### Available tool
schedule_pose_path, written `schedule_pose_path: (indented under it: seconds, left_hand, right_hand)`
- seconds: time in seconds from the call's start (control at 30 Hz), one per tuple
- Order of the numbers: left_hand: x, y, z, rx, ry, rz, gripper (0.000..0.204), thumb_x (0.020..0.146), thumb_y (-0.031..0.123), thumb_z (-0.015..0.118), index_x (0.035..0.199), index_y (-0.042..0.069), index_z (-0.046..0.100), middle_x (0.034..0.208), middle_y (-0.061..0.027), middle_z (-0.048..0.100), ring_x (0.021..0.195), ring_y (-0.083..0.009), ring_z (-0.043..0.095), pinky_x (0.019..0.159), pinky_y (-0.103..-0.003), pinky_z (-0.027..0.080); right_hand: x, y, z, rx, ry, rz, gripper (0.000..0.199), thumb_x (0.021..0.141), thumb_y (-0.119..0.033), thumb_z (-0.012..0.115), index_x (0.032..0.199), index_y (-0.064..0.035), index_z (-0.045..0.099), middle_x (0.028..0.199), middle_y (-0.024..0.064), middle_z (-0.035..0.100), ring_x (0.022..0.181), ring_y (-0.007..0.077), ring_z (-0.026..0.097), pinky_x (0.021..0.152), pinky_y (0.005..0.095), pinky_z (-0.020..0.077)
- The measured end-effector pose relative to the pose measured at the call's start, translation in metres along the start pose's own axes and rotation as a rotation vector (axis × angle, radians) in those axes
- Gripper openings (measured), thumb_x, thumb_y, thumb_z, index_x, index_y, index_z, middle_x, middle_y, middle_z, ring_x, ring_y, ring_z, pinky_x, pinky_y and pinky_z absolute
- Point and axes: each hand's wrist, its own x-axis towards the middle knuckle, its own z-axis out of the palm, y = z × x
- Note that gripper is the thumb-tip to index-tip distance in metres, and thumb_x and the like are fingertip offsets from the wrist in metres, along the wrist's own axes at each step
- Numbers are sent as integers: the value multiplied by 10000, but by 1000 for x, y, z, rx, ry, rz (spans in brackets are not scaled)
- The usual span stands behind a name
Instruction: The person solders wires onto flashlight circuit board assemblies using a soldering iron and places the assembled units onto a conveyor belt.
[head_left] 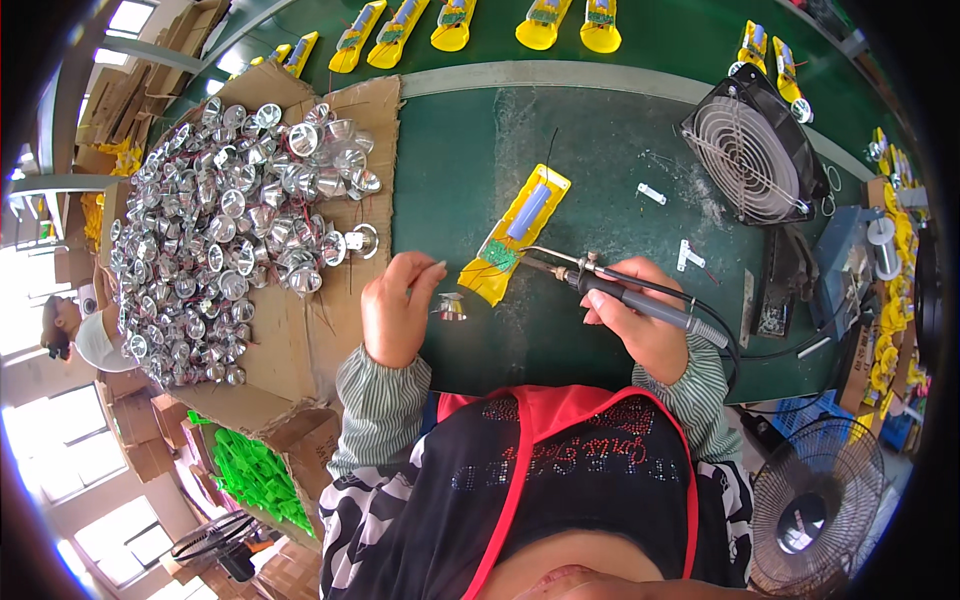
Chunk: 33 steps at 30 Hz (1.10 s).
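Observation:
My right hand [640, 310] is wrapped round a soldering iron [645, 302] with a grey handle and a thin metal tube along its top. Its tip reaches the green circuit board [500, 255] in a yellow plastic housing [487, 284], which lies tilted on the bench. A blue cylindrical battery [528, 212] sits in the upper part of that housing, and a dark wire sticks out beyond its far end. Left of the board, my left hand [397, 305] is closed in a pinch; what its fingertips hold is too small to make out. Just beside them is a shiny reflector cup [451, 308].
A cardboard box [345, 130] heaped with silver reflectors [230, 205] stands at left. Several yellow housings [540, 30] line the far side. At right are a square fan [745, 150], small white parts [688, 255] and a solder spool [881, 234]. Green pieces [258, 470] fill a lower-left box.

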Motion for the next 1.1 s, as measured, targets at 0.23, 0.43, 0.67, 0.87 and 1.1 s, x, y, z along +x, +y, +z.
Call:
schedule_pose_path:
  seconds: [0.23,0.43,0.67,0.87,1.1]
  left_hand:
    - [-2,24,-13,118,-88,325,186,730,69,696,886,9,616,846,-115,617,812,-291,580,719,-363,468]
    - [-3,11,6,140,-93,425,128,722,11,692,815,2,604,870,-110,603,853,-287,566,754,-366,461]
    - [16,9,26,22,-83,268,65,787,31,631,823,2,585,934,-129,624,894,-295,574,793,-364,452]
    - [16,4,32,34,-187,225,85,800,66,619,838,2,579,947,-133,619,887,-306,568,792,-368,446]
    - [18,3,33,16,-211,218,86,797,61,618,836,-3,575,932,-134,614,870,-302,570,771,-364,452]
  right_hand:
    - [2,-1,-1,-8,1,-12,141,845,-7,584,956,49,516,804,140,645,687,155,644,631,263,549]
    - [6,1,2,7,18,2,166,808,-17,617,938,63,554,780,107,657,676,139,658,611,243,533]
    - [9,4,8,67,30,31,171,810,-17,614,945,65,551,795,113,657,692,138,661,616,242,534]
    - [13,12,13,115,19,73,173,821,-15,607,959,69,544,818,124,659,702,146,660,629,252,543]
    - [17,15,15,148,12,100,176,826,-16,609,960,68,534,812,120,656,699,143,655,633,257,543]
